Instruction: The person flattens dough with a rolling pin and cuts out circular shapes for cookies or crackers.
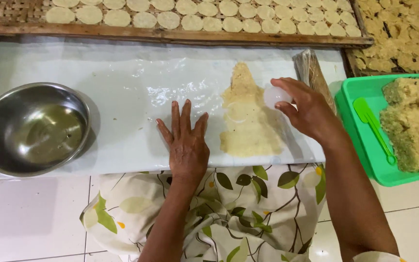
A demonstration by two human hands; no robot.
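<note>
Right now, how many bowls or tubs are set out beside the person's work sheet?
2. A steel bowl sits at the sheet's left end, and a green tub holding crumbly dough and a green spatula sits at the right. Others may lie outside the picture.

Free room: bare plastic sheet (122,82) between the steel bowl (32,127) and the left hand (186,143), open up to the wooden tray (170,33). Obstacles: bowl at far left; flat dough sheet (250,128) just right of the left hand; right hand (306,109) over the dough's right edge (holding a round cutter (275,95)); wrapped roller (314,73) and green tub (364,145) closing the right side.
</note>
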